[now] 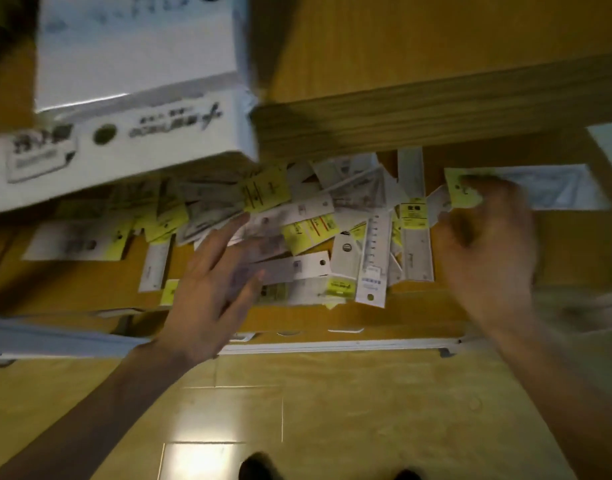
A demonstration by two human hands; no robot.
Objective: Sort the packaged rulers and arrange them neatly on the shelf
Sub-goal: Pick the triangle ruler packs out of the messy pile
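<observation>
Your right hand (484, 237) pinches a clear packaged ruler with a yellow header card (526, 188); lay it flat on the wooden shelf (557, 244). Your left hand (207, 289), fingers spread, should steady the jumbled pile of packaged rulers (318, 223).

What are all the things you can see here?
Packaged rulers: many, white and yellow, jumbled pile on the shelf.
Ruler pack: one, yellow header, gripped at the right.
Box: one, white, upper left above the pile.
Shelf: one, wooden, orange-brown.
Floor: tan tiles, below.
Shoes: two dark tips, bottom edge.
Left hand: fingers straight, over the pile.
Right hand: blurred, grips the ruler pack.
</observation>
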